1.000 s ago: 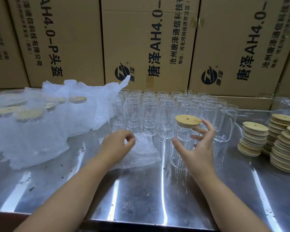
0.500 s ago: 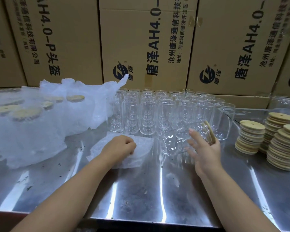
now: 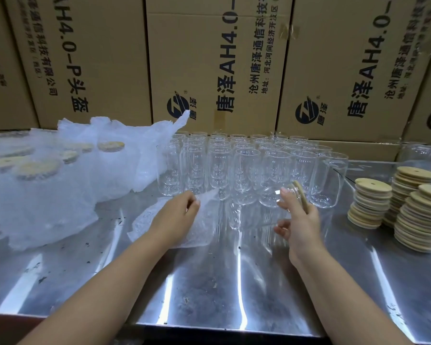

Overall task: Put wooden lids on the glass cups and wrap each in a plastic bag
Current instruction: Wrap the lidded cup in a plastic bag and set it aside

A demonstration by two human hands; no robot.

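Note:
My right hand grips a clear glass cup tipped on its side, its wooden lid pointing right and its base pointing left. My left hand pinches the edge of a flat white plastic bag lying on the metal table, just left of the cup's base. Rows of upright empty glass cups stand right behind both hands.
Stacks of wooden lids stand at the right. A heap of bagged, lidded cups fills the left side. Cardboard boxes wall off the back. One larger glass jar sits at the far right.
The lidded cup went from upright to lying on its side in my right hand. My left hand lifted the bag's edge toward the cup's base.

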